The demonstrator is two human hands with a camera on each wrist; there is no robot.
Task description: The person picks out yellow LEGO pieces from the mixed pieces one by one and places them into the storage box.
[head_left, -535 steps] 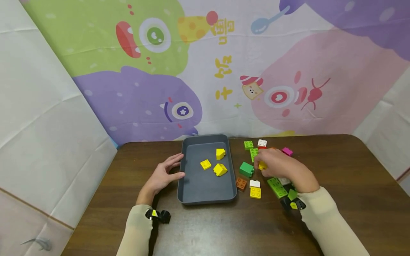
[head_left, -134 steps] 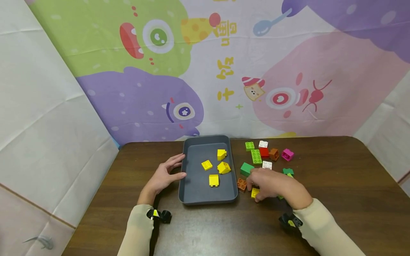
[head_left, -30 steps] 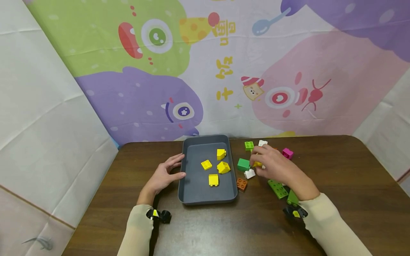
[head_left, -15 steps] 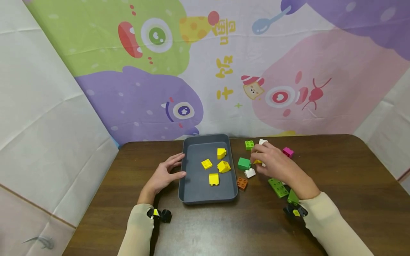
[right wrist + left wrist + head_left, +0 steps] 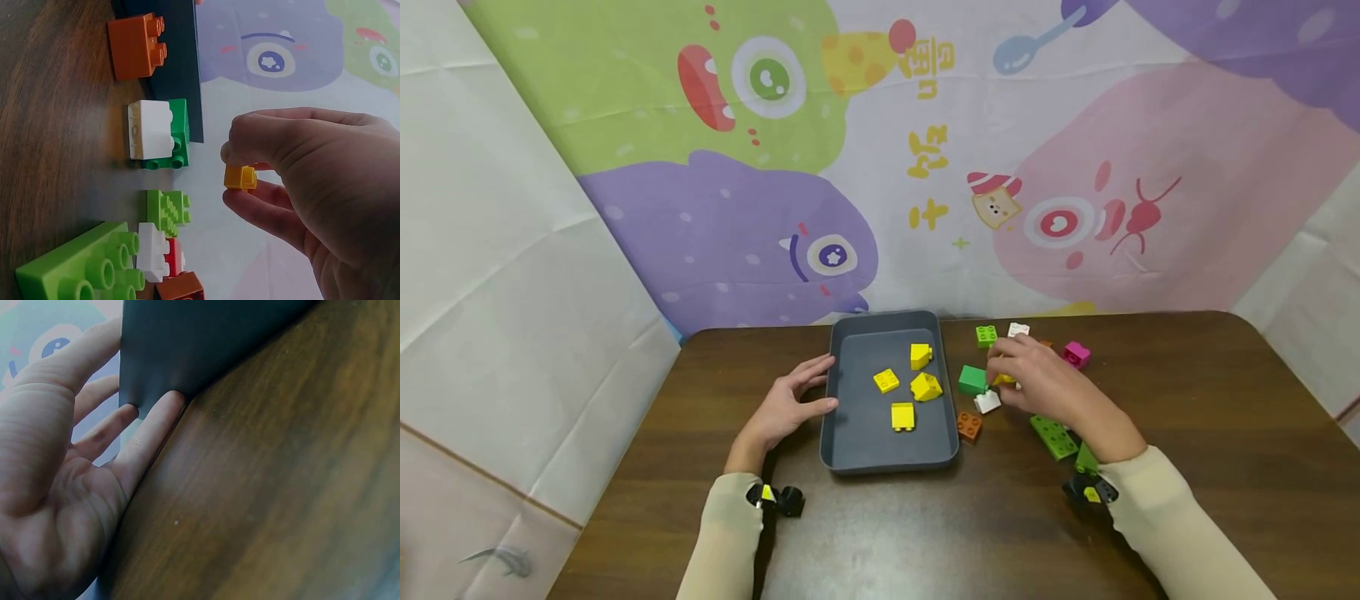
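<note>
My left hand (image 5: 781,410) rests against the left wall of a dark grey tray (image 5: 859,437), fingers extended. In the left wrist view, the fingertips touch the tray's outer side (image 5: 187,344). Several yellow toy building bricks lie in the tray, among them a flat square one (image 5: 886,381) and a sloped one (image 5: 927,387). Over the loose bricks to the right, my right hand (image 5: 1041,379) pinches a small yellow brick (image 5: 239,177) between thumb and fingers, held above the table in the right wrist view. Fingers partly cover that brick in the head view.
Beside the tray lie a green brick (image 5: 973,380), a white brick (image 5: 988,402) and a brown brick (image 5: 969,426). Farther right are a long green brick (image 5: 1053,437) and a magenta brick (image 5: 1077,355). A small lime brick (image 5: 986,336) stands near the back edge. A printed cloth hangs behind.
Since the oldest frame, another yellow brick has come into the tray. The yellow brick near the front is now in my right hand; the white one beside it has shifted back. The last second shows little motion.
</note>
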